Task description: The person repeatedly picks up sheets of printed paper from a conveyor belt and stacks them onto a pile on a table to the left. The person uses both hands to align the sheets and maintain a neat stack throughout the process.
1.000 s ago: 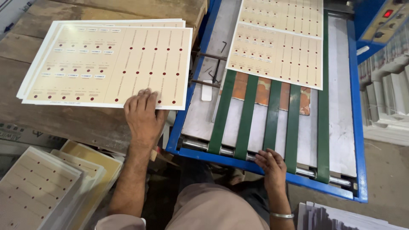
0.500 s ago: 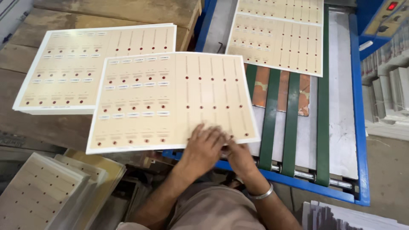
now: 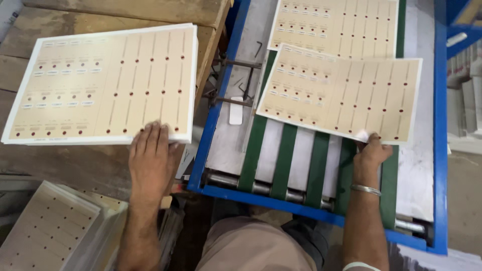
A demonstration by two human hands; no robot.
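Here the right hand (image 3: 370, 155) fingers pinch a cream dotted sheet (image 3: 341, 93); left hand (image 3: 149, 158) lies flat on the stack (image 3: 100, 83).

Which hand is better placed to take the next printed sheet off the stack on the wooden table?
Left, most likely. The left hand already rests flat on the near edge of the stack of sheets, while the right hand pinches a sheet over the green belts.
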